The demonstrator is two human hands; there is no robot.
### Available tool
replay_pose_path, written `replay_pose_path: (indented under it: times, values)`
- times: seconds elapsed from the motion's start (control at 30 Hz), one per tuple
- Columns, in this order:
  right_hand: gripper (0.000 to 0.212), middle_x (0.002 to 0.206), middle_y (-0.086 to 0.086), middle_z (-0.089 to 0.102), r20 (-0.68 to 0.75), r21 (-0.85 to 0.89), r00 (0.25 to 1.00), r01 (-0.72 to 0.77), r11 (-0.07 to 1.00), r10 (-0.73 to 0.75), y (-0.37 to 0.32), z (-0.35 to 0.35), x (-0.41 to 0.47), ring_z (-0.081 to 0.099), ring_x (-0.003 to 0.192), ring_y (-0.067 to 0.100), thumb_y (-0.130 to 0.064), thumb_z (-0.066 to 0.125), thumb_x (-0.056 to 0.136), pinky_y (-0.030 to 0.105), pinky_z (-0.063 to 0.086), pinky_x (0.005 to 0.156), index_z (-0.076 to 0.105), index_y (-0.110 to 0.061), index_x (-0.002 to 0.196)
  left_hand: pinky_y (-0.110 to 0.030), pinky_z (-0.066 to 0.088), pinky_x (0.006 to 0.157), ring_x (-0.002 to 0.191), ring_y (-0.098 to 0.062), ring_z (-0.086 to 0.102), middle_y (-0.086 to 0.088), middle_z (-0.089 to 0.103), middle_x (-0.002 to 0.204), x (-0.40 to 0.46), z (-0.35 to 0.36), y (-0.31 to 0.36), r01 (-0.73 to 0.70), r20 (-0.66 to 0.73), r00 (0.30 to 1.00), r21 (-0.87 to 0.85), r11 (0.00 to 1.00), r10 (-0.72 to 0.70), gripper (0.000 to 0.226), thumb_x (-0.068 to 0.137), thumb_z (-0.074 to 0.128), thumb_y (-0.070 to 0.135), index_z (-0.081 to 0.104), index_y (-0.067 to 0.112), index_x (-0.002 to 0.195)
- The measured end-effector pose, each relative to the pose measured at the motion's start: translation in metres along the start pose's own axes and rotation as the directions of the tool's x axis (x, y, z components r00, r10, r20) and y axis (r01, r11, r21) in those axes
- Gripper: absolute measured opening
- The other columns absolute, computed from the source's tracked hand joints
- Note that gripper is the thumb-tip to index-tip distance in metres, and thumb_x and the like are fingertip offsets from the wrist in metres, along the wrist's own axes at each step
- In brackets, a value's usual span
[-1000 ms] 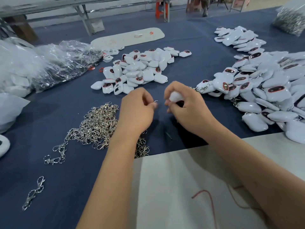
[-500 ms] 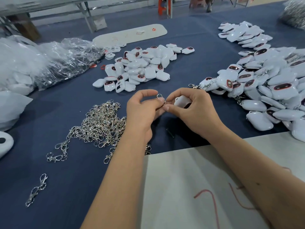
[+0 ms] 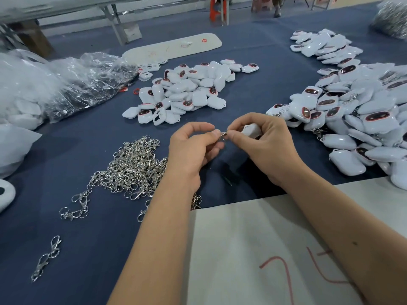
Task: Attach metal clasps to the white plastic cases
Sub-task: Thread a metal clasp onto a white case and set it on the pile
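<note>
Left hand (image 3: 193, 148): pinches metal clasp (image 3: 222, 134) at fingertips.
Right hand (image 3: 267, 144): grips white case (image 3: 251, 130), touching the clasp.
Clasp pile (image 3: 134, 166): on counter (image 3: 66, 164), just left of left hand.

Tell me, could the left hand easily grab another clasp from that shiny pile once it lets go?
Probably yes. The clasp pile lies just beside the left hand on the open blue cloth, nothing between them. For now that hand pinches a small clasp, so it's busy.
</note>
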State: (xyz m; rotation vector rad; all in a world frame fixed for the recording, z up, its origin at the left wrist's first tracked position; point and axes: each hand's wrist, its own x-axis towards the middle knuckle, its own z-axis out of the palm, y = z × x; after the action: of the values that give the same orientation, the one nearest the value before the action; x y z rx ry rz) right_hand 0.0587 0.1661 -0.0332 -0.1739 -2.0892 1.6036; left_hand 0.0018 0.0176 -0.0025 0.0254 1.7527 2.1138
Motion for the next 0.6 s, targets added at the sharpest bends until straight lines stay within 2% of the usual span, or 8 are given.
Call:
replay_pose_path:
  times: [0.07, 0.17, 0.23, 0.3, 0.4, 0.5, 0.6]
  values:
    - [0.004, 0.078, 0.022, 0.065, -0.006, 0.052, 0.999, -0.042, 0.998, 0.042, 0.001, -0.0005, 0.0013, 0.043, 0.061, 0.024, -0.026, 0.079, 0.086, 0.033, 0.037, 0.055, 0.075, -0.025, 0.086, -0.017, 0.053, 0.058, 0.062, -0.014, 0.068, -0.007, 0.073, 0.076, 0.0002, -0.001, 0.0004, 0.007, 0.023, 1.0, -0.01, 1.0, -0.007, 0.013, 0.094, 0.065, -0.003, 0.07, 0.007, 0.102]
    - [0.007, 0.081, 0.003, 0.072, -0.014, 0.083, 0.996, -0.091, 0.992, 0.092, 0.003, -0.0018, 0.0036, 0.052, 0.066, 0.018, -0.027, 0.078, 0.087, 0.028, 0.044, 0.057, 0.077, -0.03, 0.094, -0.017, 0.054, 0.061, 0.065, -0.013, 0.068, -0.003, 0.072, 0.075, 0.0012, -0.0023, 0.0015, 0.004, 0.047, 0.999, -0.025, 1.0, -0.003, 0.014, 0.097, 0.061, -0.001, 0.073, 0.004, 0.1]
    - [0.016, 0.093, -0.006, 0.077, 0.06, 0.101, 0.994, -0.093, 0.99, 0.087, 0.0024, -0.0032, 0.0038, 0.059, 0.066, 0.012, -0.025, 0.074, 0.09, 0.017, 0.045, 0.055, 0.078, -0.032, 0.104, -0.017, 0.052, 0.059, 0.064, -0.012, 0.067, 0.001, 0.07, 0.072, 0.0013, -0.0033, 0.0023, -0.001, 0.071, 0.997, -0.008, 1.0, 0.001, 0.015, 0.098, 0.06, 0.002, 0.074, 0.007, 0.097]
    - [0.022, 0.094, -0.004, 0.077, 0.145, 0.116, 0.987, -0.089, 0.989, 0.072, 0.0008, -0.0041, 0.0032, 0.064, 0.065, 0.011, -0.022, 0.072, 0.091, 0.012, 0.045, 0.054, 0.078, -0.031, 0.111, -0.017, 0.048, 0.055, 0.063, -0.011, 0.064, 0.001, 0.071, 0.073, 0.0013, -0.0039, 0.0026, -0.02, 0.084, 0.996, 0.02, 1.0, 0.018, 0.016, 0.098, 0.061, 0.004, 0.075, 0.011, 0.095]
    - [0.014, 0.082, 0.003, 0.073, 0.188, 0.073, 0.981, -0.057, 0.996, 0.042, -0.0009, -0.0027, 0.0026, 0.063, 0.061, 0.012, -0.021, 0.077, 0.092, 0.013, 0.045, 0.053, 0.08, -0.027, 0.104, -0.018, 0.04, 0.053, 0.06, -0.009, 0.057, -0.002, 0.071, 0.074, 0.0013, -0.0035, 0.0019, -0.051, 0.083, 0.995, 0.053, 0.997, 0.047, 0.017, 0.098, 0.061, 0.005, 0.075, 0.014, 0.093]
    - [0.002, 0.077, 0.0, 0.077, 0.153, 0.047, 0.987, -0.061, 0.997, 0.053, -0.0004, -0.0016, 0.0022, 0.055, 0.058, 0.015, -0.021, 0.08, 0.09, 0.023, 0.044, 0.054, 0.079, -0.023, 0.091, -0.02, 0.037, 0.054, 0.059, -0.009, 0.053, 0.0, 0.069, 0.072, 0.0012, -0.0035, 0.0015, -0.057, 0.071, 0.996, 0.069, 0.996, 0.052, 0.018, 0.097, 0.063, 0.006, 0.076, 0.015, 0.09]
    - [0.006, 0.079, 0.002, 0.078, 0.113, 0.071, 0.992, -0.06, 0.996, 0.052, -0.0006, -0.0022, 0.0018, 0.057, 0.059, 0.008, -0.021, 0.079, 0.09, 0.017, 0.045, 0.055, 0.078, -0.023, 0.084, -0.021, 0.04, 0.056, 0.062, -0.01, 0.053, 0.002, 0.067, 0.073, 0.0009, -0.0042, 0.0018, -0.06, 0.048, 0.997, 0.071, 0.996, 0.057, 0.019, 0.097, 0.064, 0.006, 0.077, 0.016, 0.088]
